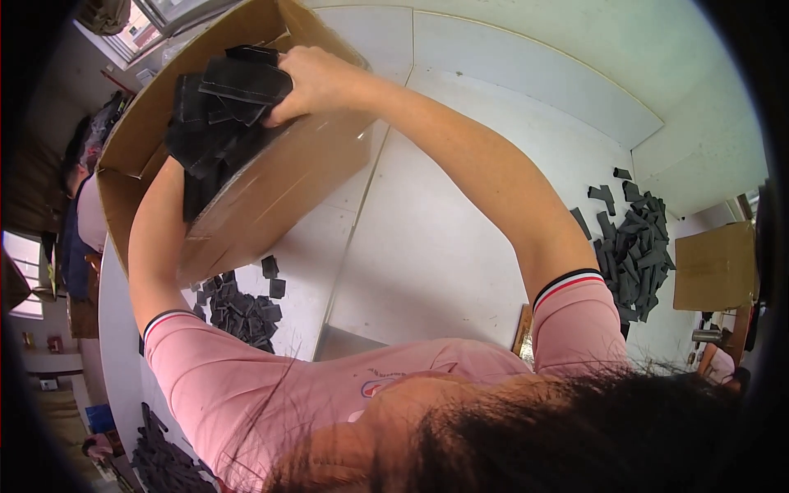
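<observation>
At the upper left, a bundle of black fabric pieces (234, 94) with pale stitch lines is held over the opening of a large cardboard box (271, 205). My right hand (308, 82) grips the bundle from its right side, thumb below and fingers above. From the lower left my left forearm (156, 222) reaches up into the box. The black pieces cover my left hand, so its fingers are hidden. Some of the fabric hangs down over the box's near edge.
Beneath the box, on the white table (427, 214), lies a small pile of black pieces (242, 312). A larger pile (637, 255) is at the right, beside another cardboard box (715, 267). More black strips (164, 452) lie at the lower left. Low white panels (534, 74) border the far side.
</observation>
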### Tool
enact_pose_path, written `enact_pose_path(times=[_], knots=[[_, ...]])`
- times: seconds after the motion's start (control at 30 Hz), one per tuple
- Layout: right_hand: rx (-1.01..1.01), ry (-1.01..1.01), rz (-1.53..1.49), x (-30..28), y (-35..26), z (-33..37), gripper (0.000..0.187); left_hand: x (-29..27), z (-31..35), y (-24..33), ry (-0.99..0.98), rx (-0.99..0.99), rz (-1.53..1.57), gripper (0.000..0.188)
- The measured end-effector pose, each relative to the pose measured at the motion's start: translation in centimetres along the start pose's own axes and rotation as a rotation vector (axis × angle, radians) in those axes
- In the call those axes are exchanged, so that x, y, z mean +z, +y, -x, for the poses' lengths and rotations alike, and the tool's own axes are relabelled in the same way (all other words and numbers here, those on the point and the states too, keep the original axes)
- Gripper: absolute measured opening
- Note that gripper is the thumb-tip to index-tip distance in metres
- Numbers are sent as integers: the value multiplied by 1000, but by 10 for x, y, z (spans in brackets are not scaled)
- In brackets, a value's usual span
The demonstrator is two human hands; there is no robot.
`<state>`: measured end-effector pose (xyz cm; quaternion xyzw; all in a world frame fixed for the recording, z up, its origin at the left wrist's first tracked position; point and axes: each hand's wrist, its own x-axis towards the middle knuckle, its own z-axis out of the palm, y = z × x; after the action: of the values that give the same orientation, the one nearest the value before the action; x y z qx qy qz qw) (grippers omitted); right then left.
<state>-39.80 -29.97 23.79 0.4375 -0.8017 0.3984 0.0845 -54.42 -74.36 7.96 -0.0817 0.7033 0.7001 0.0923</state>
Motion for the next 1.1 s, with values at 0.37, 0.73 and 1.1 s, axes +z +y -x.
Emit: enact_pose_path(times=[0.37, 0.73, 1.1], knots=[[-237, 340, 190, -53, -5, -50, 62, -119, -67, 159, -65, 61, -42, 39], [68, 155, 75, -119, -47, 47, 35, 47, -64, 91, -273, -74, 77, 38], [303, 247, 326, -45, -11, 235, 72, 392, 42, -181, -399, -118, 79, 37]])
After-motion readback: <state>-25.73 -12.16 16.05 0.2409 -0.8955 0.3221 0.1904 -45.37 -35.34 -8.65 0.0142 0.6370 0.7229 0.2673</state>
